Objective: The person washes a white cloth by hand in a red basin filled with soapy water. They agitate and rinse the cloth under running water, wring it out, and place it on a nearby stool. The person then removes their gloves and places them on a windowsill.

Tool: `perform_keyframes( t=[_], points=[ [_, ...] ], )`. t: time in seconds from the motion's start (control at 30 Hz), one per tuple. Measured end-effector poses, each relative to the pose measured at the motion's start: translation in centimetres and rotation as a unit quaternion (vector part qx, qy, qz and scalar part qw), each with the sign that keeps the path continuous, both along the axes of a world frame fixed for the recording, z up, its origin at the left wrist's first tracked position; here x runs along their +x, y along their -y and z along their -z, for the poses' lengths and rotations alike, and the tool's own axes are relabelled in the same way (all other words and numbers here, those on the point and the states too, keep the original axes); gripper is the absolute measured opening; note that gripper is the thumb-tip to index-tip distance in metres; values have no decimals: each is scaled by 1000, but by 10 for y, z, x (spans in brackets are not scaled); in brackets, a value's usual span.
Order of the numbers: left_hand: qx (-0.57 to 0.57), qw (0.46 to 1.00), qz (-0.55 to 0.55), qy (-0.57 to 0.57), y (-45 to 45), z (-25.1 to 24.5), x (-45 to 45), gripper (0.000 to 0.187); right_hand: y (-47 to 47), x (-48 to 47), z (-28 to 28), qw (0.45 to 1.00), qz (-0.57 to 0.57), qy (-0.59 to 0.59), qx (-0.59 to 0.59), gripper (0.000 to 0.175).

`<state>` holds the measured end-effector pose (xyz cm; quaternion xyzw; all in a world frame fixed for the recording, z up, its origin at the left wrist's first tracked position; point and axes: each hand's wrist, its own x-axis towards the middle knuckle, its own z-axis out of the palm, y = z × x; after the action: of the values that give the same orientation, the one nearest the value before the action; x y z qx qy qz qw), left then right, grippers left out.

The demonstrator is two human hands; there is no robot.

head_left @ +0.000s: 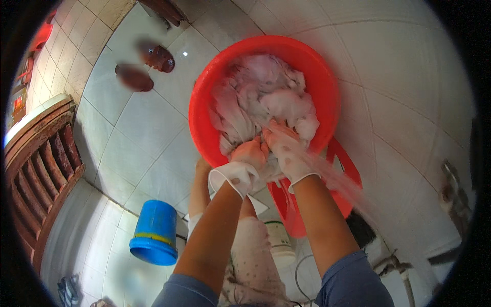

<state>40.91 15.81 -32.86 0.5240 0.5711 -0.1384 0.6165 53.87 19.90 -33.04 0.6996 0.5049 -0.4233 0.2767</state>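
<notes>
A round red plastic basin (333, 96) holds a heap of wet white cloth (264, 73). Translucent white gloves cover both of my hands and wrists. My left hand (251, 153) is closed on the cloth near the basin's front side, its cuff flaring at the wrist. Just beside it, my right hand (282, 134) has its fingers curled into the same heap, the fingertips partly hidden in folds. From the lower right a blurred stream of water (345, 178) runs across my right forearm and wrist towards the basin.
Under the basin's near right side is a red plastic stool or chair (347, 161). A blue bucket (155, 222) stands left of my legs, a white tub (280, 241) between my arms. Brown footwear (134, 78) lies on the tiled floor. Brown slatted woodwork (42, 172) borders the left; piping (395, 264) is lower right.
</notes>
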Motion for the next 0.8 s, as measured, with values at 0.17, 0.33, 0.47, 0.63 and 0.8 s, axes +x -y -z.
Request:
perform_keyframes(
  t=[0.17,0.33,0.47,0.63,0.8],
  points=[
    [127,979,-155,31,3,56,11,42,-24,-4,28,966,204,-71,-139,64],
    [233,964,-124,18,15,22,5,37,-1,5,13,941,268,-203,33,60],
    [273,931,-226,86,19,-46,-23,28,21,19,-26,934,264,-172,168,61],
    [110,904,-410,48,71,-117,-43,18,71,44,-81,928,12,143,343,83],
    [-49,959,-263,-92,125,-83,-39,31,107,53,-71,951,218,4,221,92]
  ],
)
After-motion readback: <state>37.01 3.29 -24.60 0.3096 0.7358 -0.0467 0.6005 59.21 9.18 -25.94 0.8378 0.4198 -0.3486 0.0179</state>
